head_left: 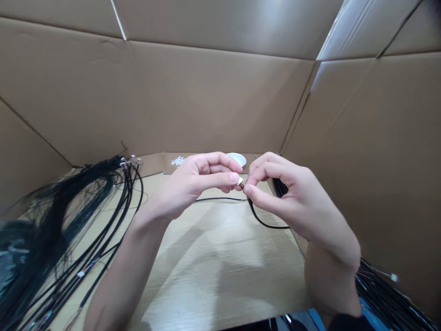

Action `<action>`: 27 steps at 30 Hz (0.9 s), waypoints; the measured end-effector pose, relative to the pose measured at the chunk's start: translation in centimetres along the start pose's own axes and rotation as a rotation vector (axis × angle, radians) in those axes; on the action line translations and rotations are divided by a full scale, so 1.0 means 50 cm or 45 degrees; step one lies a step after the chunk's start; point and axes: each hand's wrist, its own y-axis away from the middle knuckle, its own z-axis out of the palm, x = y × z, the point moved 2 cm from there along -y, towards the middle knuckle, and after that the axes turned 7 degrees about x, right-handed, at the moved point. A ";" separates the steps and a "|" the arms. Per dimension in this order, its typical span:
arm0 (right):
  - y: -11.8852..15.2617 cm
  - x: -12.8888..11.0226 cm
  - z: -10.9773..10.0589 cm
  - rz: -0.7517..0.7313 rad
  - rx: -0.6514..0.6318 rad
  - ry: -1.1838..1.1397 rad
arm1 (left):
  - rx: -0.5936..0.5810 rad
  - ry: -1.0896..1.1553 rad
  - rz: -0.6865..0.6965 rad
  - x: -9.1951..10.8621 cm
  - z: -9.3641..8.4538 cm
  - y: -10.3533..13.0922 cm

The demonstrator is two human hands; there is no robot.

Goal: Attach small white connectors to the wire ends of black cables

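Between thumb and fingers, my left hand [210, 174] pinches a small white connector [240, 181] above the middle of the table. Thin coloured wires run from the connector toward my right hand [279, 184], whose thumb and index finger are closed on them. Below my right fingertips, a black cable [262, 222] hangs in a curve and passes behind my right wrist. The fingertips partly hide the connector and wire ends. Another stretch of thin black cable [220, 199] lies across the table behind my left hand.
Bundles of black cables and thin wires [58, 207] cover the table's left side, some with white connectors. At the back are a pile of small white pieces [178, 161] and a white dish [237, 158]. More cables [389, 289] lie at lower right. Cardboard walls [213, 96] surround the table [206, 266].
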 end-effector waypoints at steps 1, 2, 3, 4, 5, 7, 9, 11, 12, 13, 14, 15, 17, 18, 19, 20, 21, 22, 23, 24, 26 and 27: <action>0.000 0.000 0.000 -0.001 -0.002 -0.003 | -0.020 -0.010 0.005 0.000 0.001 0.000; 0.001 -0.001 0.000 -0.009 0.008 0.006 | -0.038 -0.010 0.010 0.001 0.003 -0.001; 0.001 -0.002 0.002 -0.021 0.030 0.027 | -0.051 -0.005 0.011 0.001 0.004 -0.001; 0.002 -0.004 0.004 -0.034 0.058 0.060 | -0.056 0.004 0.011 0.002 0.005 -0.001; 0.003 -0.007 0.006 -0.055 0.096 0.100 | -0.057 0.011 0.008 0.003 0.005 -0.001; 0.006 -0.014 0.011 -0.117 0.173 0.183 | -0.062 0.017 0.005 0.003 0.005 0.000; 0.010 -0.022 0.015 -0.192 0.237 0.260 | -0.078 0.015 0.009 0.003 0.004 0.001; 0.014 -0.028 0.017 -0.246 0.272 0.322 | -0.089 0.007 0.016 0.002 0.003 0.002; 0.016 -0.029 0.018 -0.259 0.281 0.347 | -0.087 -0.006 0.021 0.002 0.003 0.003; 0.017 -0.030 0.018 -0.266 0.291 0.370 | -0.079 -0.029 0.030 0.003 0.003 0.004; 0.018 -0.030 0.019 -0.271 0.299 0.392 | -0.066 -0.065 0.046 0.004 0.004 0.005; 0.019 -0.029 0.019 -0.279 0.308 0.410 | -0.047 -0.114 0.073 0.006 0.006 0.007; 0.020 -0.028 0.021 -0.297 0.334 0.445 | 0.011 -0.265 0.161 0.014 0.011 0.014; 0.020 -0.027 0.023 -0.305 0.347 0.462 | 0.057 -0.361 0.231 0.019 0.014 0.019; 0.020 -0.026 0.024 -0.311 0.359 0.478 | 0.108 -0.469 0.322 0.024 0.017 0.025; 0.020 -0.026 0.026 -0.316 0.370 0.493 | 0.162 -0.583 0.430 0.030 0.020 0.032; 0.020 -0.025 0.028 -0.321 0.380 0.511 | 0.216 -0.695 0.544 0.036 0.023 0.039; 0.020 -0.025 0.030 -0.329 0.391 0.529 | 0.266 -0.799 0.647 0.041 0.026 0.047; 0.020 -0.026 0.032 -0.338 0.400 0.549 | 0.314 -0.889 0.726 0.044 0.028 0.054; 0.020 -0.026 0.033 -0.346 0.407 0.569 | 0.354 -0.964 0.776 0.047 0.030 0.061; 0.019 -0.026 0.037 -0.363 0.418 0.602 | 0.424 -1.069 0.804 0.049 0.032 0.069; 0.019 -0.026 0.039 -0.369 0.419 0.613 | 0.445 -1.105 0.803 0.049 0.034 0.071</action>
